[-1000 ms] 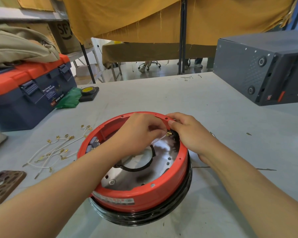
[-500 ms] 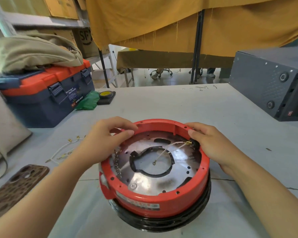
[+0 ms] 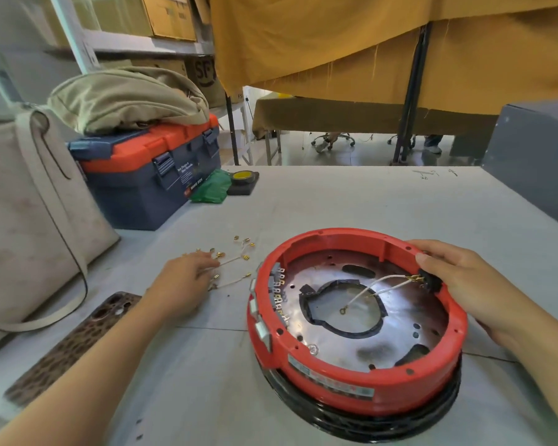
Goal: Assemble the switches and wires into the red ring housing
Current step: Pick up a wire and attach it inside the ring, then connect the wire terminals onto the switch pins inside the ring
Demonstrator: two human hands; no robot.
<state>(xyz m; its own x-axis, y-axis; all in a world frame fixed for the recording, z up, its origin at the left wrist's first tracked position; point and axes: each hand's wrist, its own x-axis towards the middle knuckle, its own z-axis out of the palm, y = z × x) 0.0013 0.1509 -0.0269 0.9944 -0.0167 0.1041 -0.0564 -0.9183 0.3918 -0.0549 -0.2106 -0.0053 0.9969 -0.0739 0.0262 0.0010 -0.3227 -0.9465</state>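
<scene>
The red ring housing (image 3: 351,378) sits on a black base (image 3: 368,424) right of centre, with a shiny metal plate (image 3: 400,326) inside. A row of switches (image 3: 276,292) lines its left inner wall. A black switch (image 3: 430,281) sits at the right inner wall, and two white wires (image 3: 371,286) run from it toward the plate's middle. My right hand (image 3: 464,284) grips the right rim beside that switch. My left hand (image 3: 181,281) lies on the table left of the ring, fingertips touching the loose white wires with gold terminals (image 3: 239,259).
A blue and orange toolbox (image 3: 142,185) with a khaki bag on top stands at the back left. A beige bag (image 3: 29,204) and a leopard-pattern phone (image 3: 71,346) lie at the left. A grey metal box (image 3: 535,162) stands at the right, a tape measure (image 3: 243,181) behind.
My left hand has left the ring's rim and moved left onto the loose wires on the table. My right hand stays on the right rim. The view has shifted left.
</scene>
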